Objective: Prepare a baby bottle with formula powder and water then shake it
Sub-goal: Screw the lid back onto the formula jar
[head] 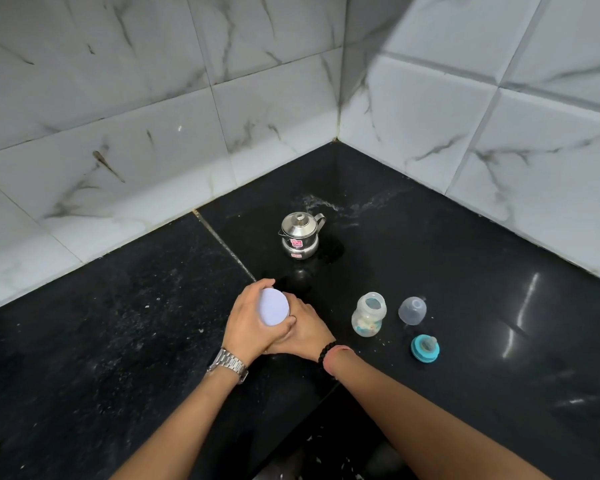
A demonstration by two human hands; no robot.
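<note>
Left hand (pixel 248 320) curled round white lid (pixel 273 307) | right hand (pixel 303 329) grips container below

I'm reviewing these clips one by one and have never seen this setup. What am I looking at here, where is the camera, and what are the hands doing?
There is no machine here: a person works with bare hands, and the one picture comes from a camera worn on their head, looking down at a black counter in a tiled corner. The left hand, with a wristwatch, grips the white lid of a container from above, while the right hand holds the container's body, which is hidden beneath. Standing loose on the counter are an open baby bottle, its clear cap, its teal teat ring and a small steel pot farther back.
</note>
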